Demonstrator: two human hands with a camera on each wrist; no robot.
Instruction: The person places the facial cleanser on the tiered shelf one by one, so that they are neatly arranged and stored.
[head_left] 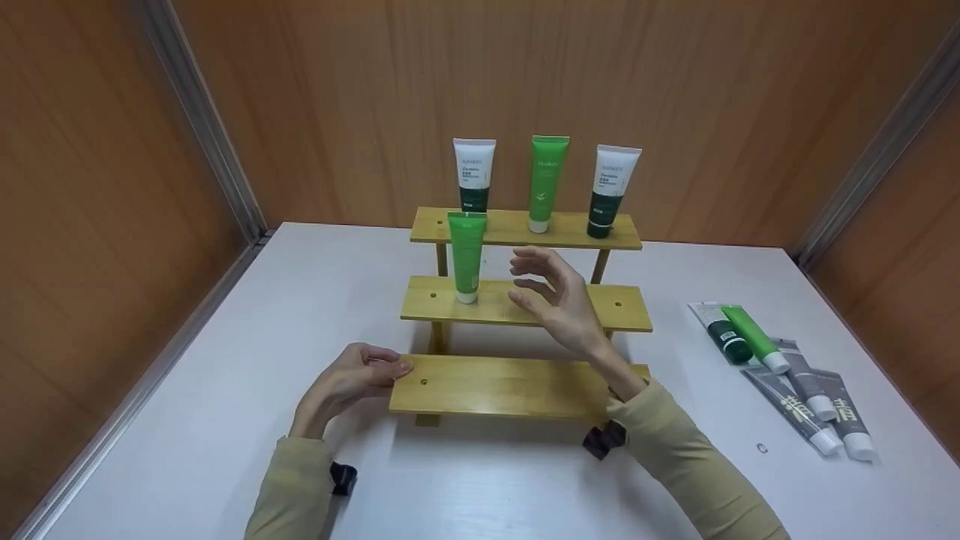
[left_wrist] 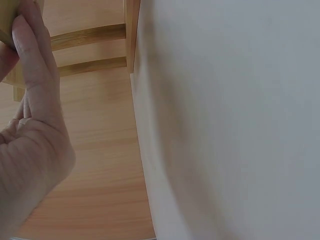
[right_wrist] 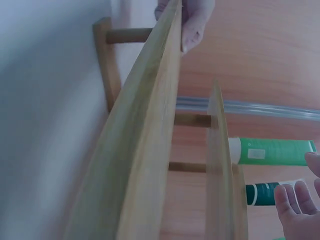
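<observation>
A three-tier wooden display rack [head_left: 510, 386] stands on the white table. At the left end of its lowest shelf, my left hand [head_left: 352, 379] grips the board, thumb on top and fingers beneath. Over the middle shelf hovers my right hand [head_left: 559, 300], its fingers loosely curved with nothing between them. Left of that hand a green tube [head_left: 466, 259] stands upright on its white cap. Along the top shelf stand a white and dark green tube [head_left: 474, 169], a bright green tube [head_left: 549, 180] and another white and dark green tube [head_left: 613, 187], which leans slightly.
On the right of the table [head_left: 315, 285] lies a pile: a white and dark green tube [head_left: 724, 334], a green tube [head_left: 756, 339] and several grey tubes [head_left: 806, 379]. A small ring [head_left: 762, 448] lies nearer the front. Wooden panels [head_left: 480, 97] enclose the back and sides.
</observation>
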